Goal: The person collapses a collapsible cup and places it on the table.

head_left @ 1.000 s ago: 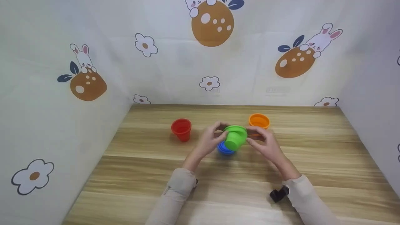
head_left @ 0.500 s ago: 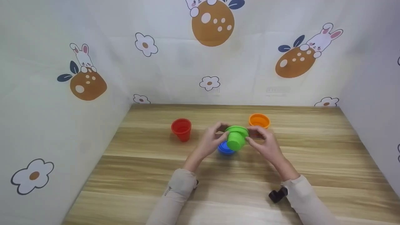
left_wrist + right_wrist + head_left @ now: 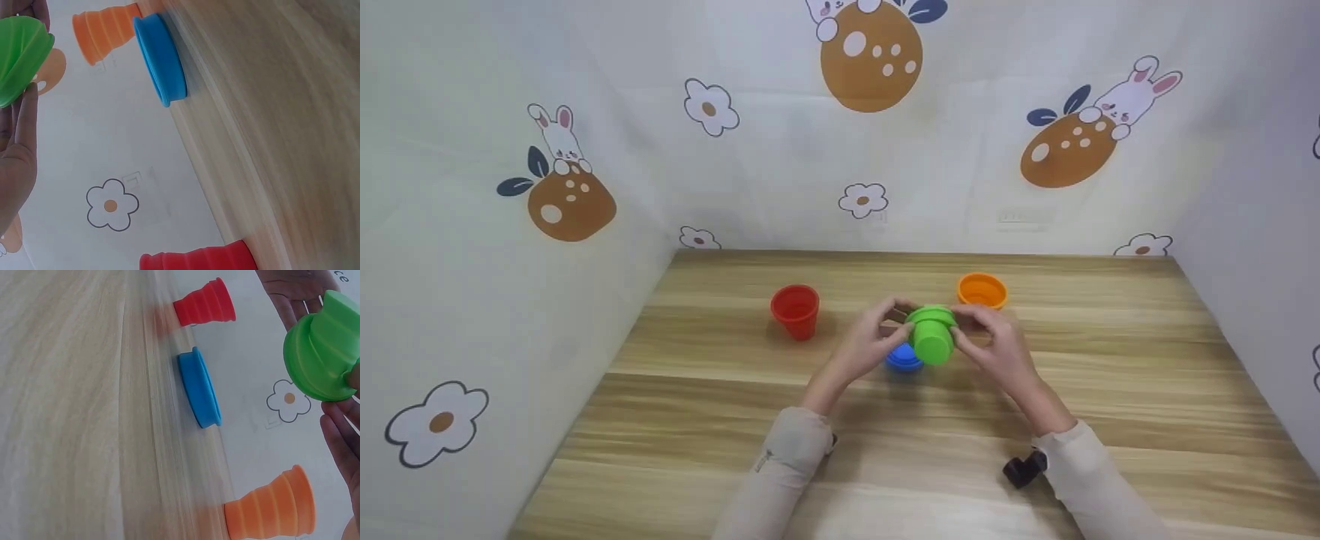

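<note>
A green collapsible cup (image 3: pixel 933 341) is held in the air between both hands, tilted so its base faces the head camera. Its wall is partly folded and looks uneven in the right wrist view. My left hand (image 3: pixel 864 341) grips the rim side from the left, thumb in front and fingers behind. From the right, my right hand (image 3: pixel 997 346) pinches the cup the same way. Below and behind it, a blue collapsible cup (image 3: pixel 161 59) lies folded flat on the table. A red cup (image 3: pixel 796 309) stands extended to the left, an orange cup (image 3: pixel 272 506) to the right.
The wood-grain table (image 3: pixel 697 420) meets patterned cloth walls (image 3: pixel 780 165) at the back and sides. Black wrist camera gear (image 3: pixel 1024 469) sits by the right sleeve. The orange cup is partly hidden behind the right hand in the head view.
The green cup has shifted slightly right and turned, its base swinging to point more straight down toward the viewer. Both hands keep hold of it. The other cups stay put.
</note>
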`<state>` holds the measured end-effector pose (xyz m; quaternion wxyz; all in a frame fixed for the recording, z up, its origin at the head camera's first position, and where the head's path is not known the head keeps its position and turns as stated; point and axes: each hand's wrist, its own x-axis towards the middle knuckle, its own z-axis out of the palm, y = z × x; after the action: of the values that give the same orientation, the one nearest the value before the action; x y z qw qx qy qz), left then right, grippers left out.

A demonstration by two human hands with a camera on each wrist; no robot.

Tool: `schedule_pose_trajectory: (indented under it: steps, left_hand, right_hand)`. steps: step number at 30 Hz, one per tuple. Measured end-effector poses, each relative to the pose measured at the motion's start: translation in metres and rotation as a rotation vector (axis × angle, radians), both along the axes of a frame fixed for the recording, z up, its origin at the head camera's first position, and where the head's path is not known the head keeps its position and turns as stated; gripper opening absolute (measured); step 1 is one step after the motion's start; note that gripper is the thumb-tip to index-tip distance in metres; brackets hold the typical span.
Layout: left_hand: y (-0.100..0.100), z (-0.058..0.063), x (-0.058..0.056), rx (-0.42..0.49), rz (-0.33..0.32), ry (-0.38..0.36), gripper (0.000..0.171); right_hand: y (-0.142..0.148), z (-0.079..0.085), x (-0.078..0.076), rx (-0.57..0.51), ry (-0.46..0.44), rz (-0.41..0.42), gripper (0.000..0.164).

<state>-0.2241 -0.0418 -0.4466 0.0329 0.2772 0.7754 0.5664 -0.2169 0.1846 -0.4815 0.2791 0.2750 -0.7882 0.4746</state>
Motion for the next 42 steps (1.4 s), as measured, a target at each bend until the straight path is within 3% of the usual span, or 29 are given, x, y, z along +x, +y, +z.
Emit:
schedule_pose_trajectory:
  steps: [16, 27, 35, 42]
  left_hand:
    - [0.0012, 0.0015, 0.0001, -0.131, 0.008, 0.005, 0.026]
    - [0.0025, 0.0005, 0.0007, -0.116, -0.028, 0.047, 0.026]
    - [0.0001, -0.0013, -0.0015, -0.147, -0.015, 0.065, 0.026]
    - [-0.0007, 0.0020, -0.0024, -0.111, 0.014, 0.034, 0.026]
  right_hand:
    - [-0.0018, 0.0028, 0.0031, 0.127, 0.039, -0.013, 0.027]
    - [-0.0007, 0.0027, 0.0022, 0.174, 0.075, -0.026, 0.024]
    - [0.0012, 0.0029, 0.0019, 0.129, -0.013, 0.047, 0.026]
    - [0.0022, 0.0025, 0.0021, 0.062, -0.091, 0.081, 0.034]
